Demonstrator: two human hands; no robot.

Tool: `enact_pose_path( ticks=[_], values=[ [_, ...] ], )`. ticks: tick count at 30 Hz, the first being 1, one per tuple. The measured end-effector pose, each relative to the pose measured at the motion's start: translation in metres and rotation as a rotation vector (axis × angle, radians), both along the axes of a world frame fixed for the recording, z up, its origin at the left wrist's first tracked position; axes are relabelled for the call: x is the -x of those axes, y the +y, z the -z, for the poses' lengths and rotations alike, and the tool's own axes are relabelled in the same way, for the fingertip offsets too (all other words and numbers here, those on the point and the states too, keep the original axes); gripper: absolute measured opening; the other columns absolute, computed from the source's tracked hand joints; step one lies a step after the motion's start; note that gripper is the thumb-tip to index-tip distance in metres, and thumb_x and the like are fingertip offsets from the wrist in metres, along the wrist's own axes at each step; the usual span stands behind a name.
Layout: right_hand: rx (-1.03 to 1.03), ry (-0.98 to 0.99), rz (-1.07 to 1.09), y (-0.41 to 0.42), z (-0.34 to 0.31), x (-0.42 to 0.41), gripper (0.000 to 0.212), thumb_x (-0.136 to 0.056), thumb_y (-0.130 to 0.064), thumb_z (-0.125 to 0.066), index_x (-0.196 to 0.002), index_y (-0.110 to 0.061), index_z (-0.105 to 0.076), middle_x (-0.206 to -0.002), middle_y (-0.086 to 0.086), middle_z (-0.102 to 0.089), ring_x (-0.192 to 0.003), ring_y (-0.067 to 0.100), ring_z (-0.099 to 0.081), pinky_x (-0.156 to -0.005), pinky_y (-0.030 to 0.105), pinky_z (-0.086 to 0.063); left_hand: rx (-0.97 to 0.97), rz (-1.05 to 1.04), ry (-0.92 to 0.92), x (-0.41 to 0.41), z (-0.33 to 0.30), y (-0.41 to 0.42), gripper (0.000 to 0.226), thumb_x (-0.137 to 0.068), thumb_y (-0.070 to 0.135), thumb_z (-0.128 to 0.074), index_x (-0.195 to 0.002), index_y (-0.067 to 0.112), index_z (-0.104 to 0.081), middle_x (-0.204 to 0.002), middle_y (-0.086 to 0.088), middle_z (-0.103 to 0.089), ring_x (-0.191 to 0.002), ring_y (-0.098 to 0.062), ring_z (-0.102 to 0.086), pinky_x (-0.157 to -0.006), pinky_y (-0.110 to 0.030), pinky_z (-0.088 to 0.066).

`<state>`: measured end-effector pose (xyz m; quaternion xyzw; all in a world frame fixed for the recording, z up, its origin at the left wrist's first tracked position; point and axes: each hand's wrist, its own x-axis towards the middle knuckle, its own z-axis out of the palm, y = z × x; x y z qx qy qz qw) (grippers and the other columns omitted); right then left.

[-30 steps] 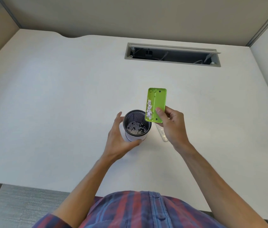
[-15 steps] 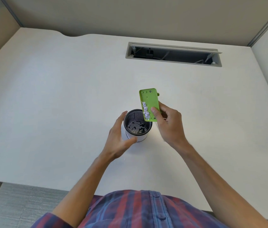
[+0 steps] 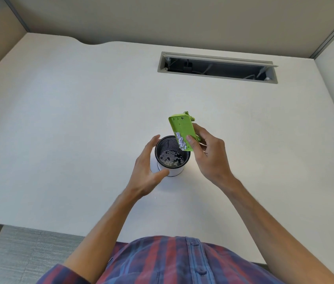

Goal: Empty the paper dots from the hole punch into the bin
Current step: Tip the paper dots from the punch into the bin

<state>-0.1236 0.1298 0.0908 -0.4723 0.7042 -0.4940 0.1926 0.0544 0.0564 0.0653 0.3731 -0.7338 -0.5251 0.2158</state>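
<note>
The right hand (image 3: 207, 154) pinches the green hole punch (image 3: 182, 132) by its near end, thumb on the upturned underside, tilting it over the bin's (image 3: 170, 158) right rim with paper dots (image 3: 180, 140) piled at its lower edge. The left hand (image 3: 148, 169) cups the bin's left side on the desk (image 3: 69, 119), fingers spread wide and thumb touching its near wall.

This looks like an office. A big white desk (image 3: 79, 119) sits inside grey cubicle walls (image 3: 162, 19). A long slot in the desk (image 3: 217, 67) is open, and wires show down inside it. A small black mesh cup (image 3: 163, 145), the kind for pens, stands on the desk. The floor has grey carpet (image 3: 18, 253).
</note>
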Motion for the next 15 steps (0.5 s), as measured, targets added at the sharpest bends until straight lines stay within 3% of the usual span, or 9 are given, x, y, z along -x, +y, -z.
enact_pose_path(
  ticks=[3,6,10,12,15],
  values=[
    [-0.011,0.062,-0.039,0.001,-0.001,0.0,0.035,-0.1,-0.024,-0.053,-0.134,-0.018,-0.055,-0.113,-0.009,-0.071,-0.1,0.012,-0.069,-0.088,0.039,-0.057,0.04,-0.036,0.076,0.002,-0.006,-0.002,0.084,-0.069,0.02,-0.06,-0.149,0.015,-0.038,-0.15,0.0,-0.049,-0.141,-0.007,-0.04,-0.116,-0.023,-0.028],
    [-0.022,0.112,-0.075,0.002,-0.001,0.0,0.038,-0.1,-0.029,-0.05,-0.137,-0.021,-0.051,-0.118,-0.015,-0.066,-0.105,0.013,-0.067,-0.089,0.043,-0.056,0.051,-0.101,0.155,0.007,-0.013,-0.004,0.066,-0.079,0.014,-0.055,-0.145,0.017,-0.046,-0.144,0.003,-0.054,-0.138,-0.005,-0.044,-0.116,-0.03,-0.032],
    [-0.033,0.133,-0.114,0.002,-0.002,0.0,0.04,-0.1,-0.032,-0.048,-0.139,-0.023,-0.049,-0.118,-0.016,-0.064,-0.105,0.015,-0.067,-0.088,0.044,-0.056,0.084,-0.117,0.226,0.016,-0.023,-0.011,0.048,-0.096,0.016,-0.049,-0.143,0.019,-0.049,-0.138,0.013,-0.058,-0.135,-0.008,-0.048,-0.112,-0.024,-0.035],
    [-0.033,0.131,-0.131,0.002,-0.002,0.0,0.04,-0.101,-0.031,-0.048,-0.14,-0.024,-0.049,-0.12,-0.015,-0.064,-0.106,0.015,-0.067,-0.089,0.043,-0.055,0.1,-0.095,0.242,0.02,-0.029,-0.013,0.046,-0.098,0.013,-0.047,-0.143,0.023,-0.05,-0.136,0.024,-0.057,-0.134,-0.004,-0.049,-0.109,-0.019,-0.037],
    [-0.042,0.128,-0.146,0.002,-0.003,0.001,0.041,-0.101,-0.03,-0.048,-0.141,-0.022,-0.048,-0.128,-0.01,-0.065,-0.113,0.012,-0.064,-0.093,0.042,-0.054,0.088,-0.055,0.258,0.023,-0.035,-0.013,0.043,-0.1,0.012,-0.046,-0.139,0.028,-0.053,-0.13,0.027,-0.062,-0.127,-0.002,-0.056,-0.102,-0.018,-0.042]
  ],
)
